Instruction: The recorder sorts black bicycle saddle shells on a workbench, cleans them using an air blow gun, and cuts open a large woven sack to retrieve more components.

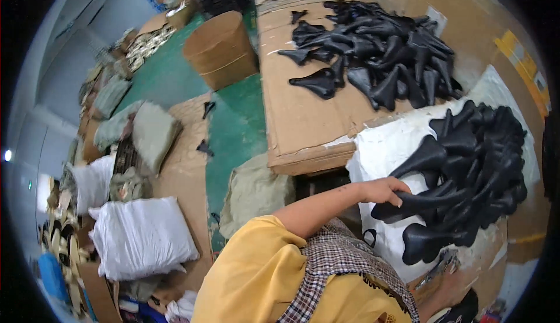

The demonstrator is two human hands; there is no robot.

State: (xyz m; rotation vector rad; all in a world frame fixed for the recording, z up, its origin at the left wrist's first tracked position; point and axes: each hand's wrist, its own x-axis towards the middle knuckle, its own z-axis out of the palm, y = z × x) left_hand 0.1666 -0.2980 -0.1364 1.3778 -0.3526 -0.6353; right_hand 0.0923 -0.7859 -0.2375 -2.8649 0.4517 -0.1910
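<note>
My left hand (386,191) reaches across to the right and is closed on the near end of a black bicycle saddle (429,205). That saddle lies at the near edge of a dense heap of black saddles (484,148) on white sheeting (394,142). Just nearer to me another black saddle (434,240) rests on the sheeting. Low on the right, my right hand (452,285) is beside the cardboard-covered surface. Its fingers are hard to make out, and a greyish, shiny thing (438,269) shows close to it.
A cardboard-covered table (315,127) carries a second heap of black saddles (385,49). An open cardboard drum (220,49) stands on the green floor beyond. White sacks (146,235) and a pale bag (256,194) lie to the left. Tall cardboard (466,19) borders the right.
</note>
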